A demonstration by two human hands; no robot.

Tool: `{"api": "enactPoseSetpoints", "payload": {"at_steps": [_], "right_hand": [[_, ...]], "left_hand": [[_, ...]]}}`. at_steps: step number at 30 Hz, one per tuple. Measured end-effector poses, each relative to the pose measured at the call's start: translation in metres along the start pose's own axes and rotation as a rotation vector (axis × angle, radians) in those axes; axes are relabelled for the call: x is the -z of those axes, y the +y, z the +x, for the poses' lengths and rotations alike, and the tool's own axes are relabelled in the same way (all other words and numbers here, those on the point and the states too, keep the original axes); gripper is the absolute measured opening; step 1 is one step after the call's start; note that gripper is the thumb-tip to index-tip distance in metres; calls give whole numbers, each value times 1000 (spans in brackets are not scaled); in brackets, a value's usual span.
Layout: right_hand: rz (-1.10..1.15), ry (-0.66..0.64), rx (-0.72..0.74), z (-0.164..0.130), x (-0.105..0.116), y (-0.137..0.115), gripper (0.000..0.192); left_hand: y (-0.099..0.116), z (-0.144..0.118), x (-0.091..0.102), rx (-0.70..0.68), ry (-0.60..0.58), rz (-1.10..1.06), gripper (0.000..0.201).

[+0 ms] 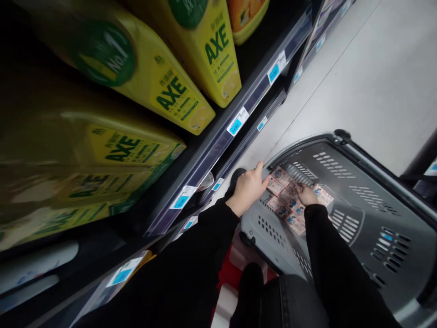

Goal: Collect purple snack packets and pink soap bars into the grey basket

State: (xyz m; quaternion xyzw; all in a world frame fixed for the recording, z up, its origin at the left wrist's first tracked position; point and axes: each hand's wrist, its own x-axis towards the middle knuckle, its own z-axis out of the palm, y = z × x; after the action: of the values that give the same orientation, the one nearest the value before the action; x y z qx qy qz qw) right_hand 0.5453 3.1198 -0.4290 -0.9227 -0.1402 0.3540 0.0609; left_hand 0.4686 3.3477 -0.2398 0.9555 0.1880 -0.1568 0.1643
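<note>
My left hand is at the left side of a grey plastic shopping basket, its fingers and thumb closed over the rim. Inside the basket, my right hand reaches down with bent fingers on small pink printed packs, which lie side by side in rows. Its fingertips seem to pinch one pack in the middle, though they partly cover it. Another, brighter pack sits just right of that hand, tilted against the others.
At left, a shelf holds large yellow AXE bottles and an orange-labelled bottle. Price tags line the shelf edge. Pale floor lies beyond the basket. Something red and white is by my legs.
</note>
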Motion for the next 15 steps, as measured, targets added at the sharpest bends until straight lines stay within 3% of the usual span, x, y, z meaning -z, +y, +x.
{"api": "enactPoseSetpoints", "payload": {"at_steps": [5, 7, 8, 9, 11, 13, 15], "right_hand": [[-78, 81, 74, -130, 42, 44, 36], [-140, 248, 2, -190, 47, 60, 43], [-207, 464, -92, -218, 44, 67, 44], [-249, 649, -192, -244, 36, 72, 44], [-251, 842, -330, -287, 10, 77, 43], [-206, 875, -445, -315, -24, 77, 49], [-101, 761, -483, -330, -55, 75, 47]], "left_hand": [[5, 0, 1, 32, -20, -43, 37], [6, -3, 2, 44, -27, -65, 39], [6, -6, 2, 54, -33, -77, 40], [5, -9, 1, 67, -41, -89, 41], [4, -17, 0, 102, -62, -110, 42], [3, -30, -1, 146, -88, -117, 43], [3, -45, 0, 195, -115, -108, 44]]}}
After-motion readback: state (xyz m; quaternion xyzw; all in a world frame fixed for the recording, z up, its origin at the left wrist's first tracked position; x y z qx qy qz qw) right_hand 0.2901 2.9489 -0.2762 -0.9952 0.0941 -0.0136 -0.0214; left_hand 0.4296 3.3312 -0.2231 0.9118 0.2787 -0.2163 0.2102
